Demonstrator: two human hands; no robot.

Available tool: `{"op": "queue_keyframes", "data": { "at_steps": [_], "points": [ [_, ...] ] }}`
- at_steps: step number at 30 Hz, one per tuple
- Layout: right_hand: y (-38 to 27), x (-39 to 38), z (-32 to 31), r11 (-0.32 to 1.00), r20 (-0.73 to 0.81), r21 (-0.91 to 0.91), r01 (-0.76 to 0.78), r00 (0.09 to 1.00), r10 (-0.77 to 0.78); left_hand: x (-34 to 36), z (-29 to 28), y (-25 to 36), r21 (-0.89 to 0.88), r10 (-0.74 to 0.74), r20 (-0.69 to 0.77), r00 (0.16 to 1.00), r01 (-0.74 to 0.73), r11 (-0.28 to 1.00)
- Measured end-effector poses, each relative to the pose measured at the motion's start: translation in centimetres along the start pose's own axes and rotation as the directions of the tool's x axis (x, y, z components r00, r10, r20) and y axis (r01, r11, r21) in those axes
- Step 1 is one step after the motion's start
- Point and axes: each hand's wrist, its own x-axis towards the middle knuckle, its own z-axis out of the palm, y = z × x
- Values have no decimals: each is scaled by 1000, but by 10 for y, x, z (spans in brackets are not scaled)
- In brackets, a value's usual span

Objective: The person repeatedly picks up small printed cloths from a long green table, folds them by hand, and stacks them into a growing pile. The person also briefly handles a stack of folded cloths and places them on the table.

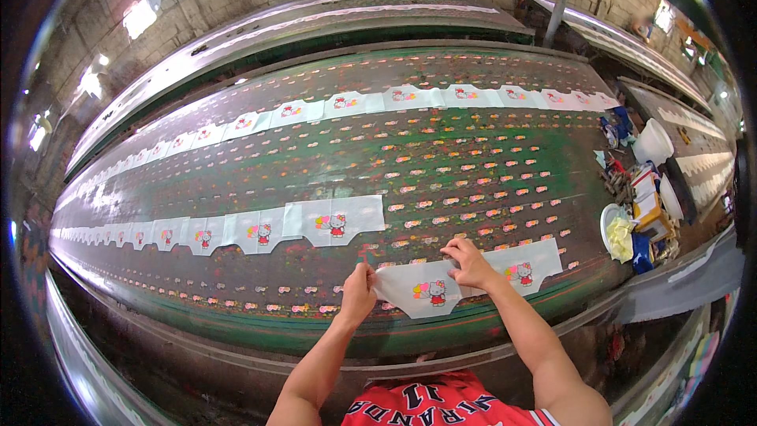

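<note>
A white cloth piece [403, 282], printed with a cartoon cat in red and coloured balloons, lies at the near edge of the long printing table. My left hand [359, 293] pinches its left corner, slightly raised. At its upper right, my right hand [471, 265] has thumb and fingers curled on the cloth's top edge; the fingertips are partly hidden. Directly right of it, a second printed cloth piece [544, 263] lies flat, partly behind my right wrist. Both pieces have a narrower, notched lower edge.
A row of similar cloths [359, 209] runs left along the table [473, 181], with another row [355, 102] farther back. Coloured print marks dot the surface. At the right end stand a white tub [653, 142], a bowl with yellow cloth [620, 237] and loose tools [619, 181].
</note>
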Motion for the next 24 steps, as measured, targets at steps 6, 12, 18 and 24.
{"op": "queue_keyframes", "data": {
  "at_steps": [6,12,18,24],
  "points": [
    [17,14,-19,958,172,157,-238,962,211,18,-2,31,-11,61,-216,974,-65,998],
    [44,64,-53,887,-41,306,-346,926,375,99,13,-10,103,21,-258,966,6,995],
    [88,103,-38,898,-266,216,-382,862,431,164,36,-37,239,9,-173,985,33,970],
    [115,108,-22,918,-333,133,-373,856,396,177,49,-47,412,140,-204,969,-45,910]
  ]
}}
